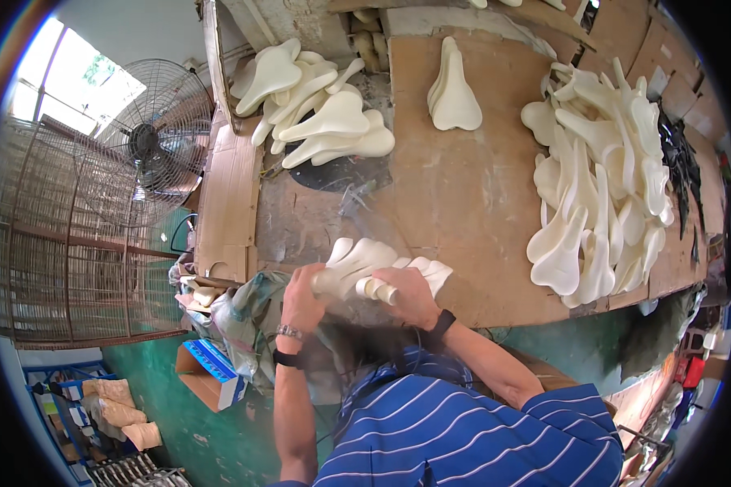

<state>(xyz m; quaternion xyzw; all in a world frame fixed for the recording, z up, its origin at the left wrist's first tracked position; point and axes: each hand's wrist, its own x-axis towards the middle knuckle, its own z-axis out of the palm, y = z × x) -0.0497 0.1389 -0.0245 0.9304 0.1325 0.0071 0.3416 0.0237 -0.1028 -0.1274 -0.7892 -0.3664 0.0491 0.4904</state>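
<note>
Several cream foam bicycle saddle pads (356, 264) are bunched together above the near edge of the table, held between my two hands. My left hand (304, 299) is closed around their left end. At the other side my right hand (413, 297) is wrapped around the narrow ends of the pads, and some wide ends stick out beyond it. My fingers partly hide how the pads overlap. Farther back on the cardboard lies a small stack of the same saddle pads (455, 93), narrow ends pointing away from me.
A loose heap of saddle pads (325, 114) lies at the back left, and a larger pile (601, 187) covers the right side of the cardboard-topped table (479, 203). To the left stands a large fan (144, 138). Below it, an open blue-and-white carton (213, 375) rests on the green floor.
</note>
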